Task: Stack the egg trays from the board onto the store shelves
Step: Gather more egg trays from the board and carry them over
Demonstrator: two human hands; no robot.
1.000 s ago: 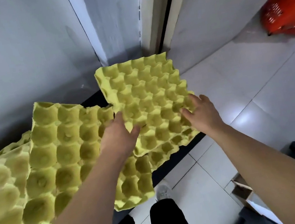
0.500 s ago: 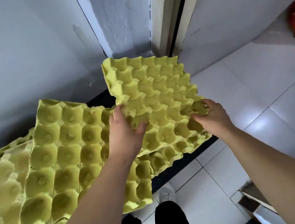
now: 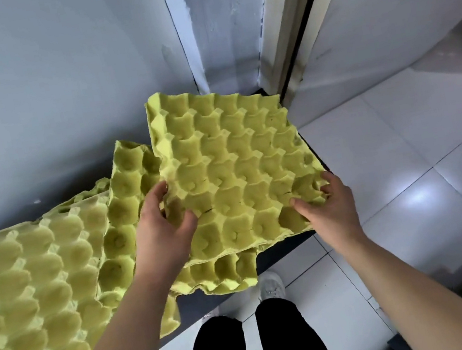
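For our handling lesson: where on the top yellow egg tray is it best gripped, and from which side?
Probably its near corners, from the person's side, gripped wide apart: the top egg tray is broad, thin and flimsy-looking. The left hand and right hand grip it there.

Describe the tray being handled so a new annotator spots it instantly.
Find the grey wall corner beside the door frame; the held tray is directly below it. It is the rightmost, topmost yellow-green egg tray, overlapping the tray beneath. Only it is gripped, at its near corners, by the left hand and right hand.
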